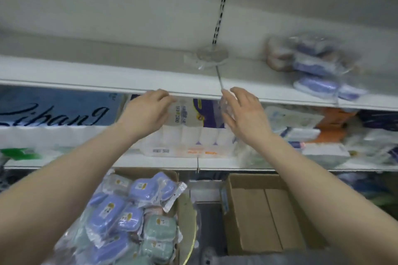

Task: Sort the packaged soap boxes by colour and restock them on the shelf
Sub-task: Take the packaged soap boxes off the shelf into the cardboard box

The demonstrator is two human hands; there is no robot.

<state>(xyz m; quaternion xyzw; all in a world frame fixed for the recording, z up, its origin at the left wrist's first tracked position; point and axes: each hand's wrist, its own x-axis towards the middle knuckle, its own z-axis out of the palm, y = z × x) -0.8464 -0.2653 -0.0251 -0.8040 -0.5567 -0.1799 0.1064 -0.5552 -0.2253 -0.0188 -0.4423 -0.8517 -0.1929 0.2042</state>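
Hovering at the shelf lip (86,87), left hand (148,107) and right hand (247,114) have fingers (238,92) apart, toilet-roll packs (183,135) just behind them.

Packaged soap boxes (129,219): lilac and pale green, clear-wrapped, heaped loosely in an open carton (169,175). Further lilac packs (316,69) lie piled on the upper shelf (86,75), right side. They are blurred, with pinkish ones possibly behind.

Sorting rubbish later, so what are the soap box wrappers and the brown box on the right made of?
Soap box wrappers: thin clear plastic film, glossy, crinkled, with contents showing through. Brown box: apparently plain matte cardboard, with folded flaps and raw edges.
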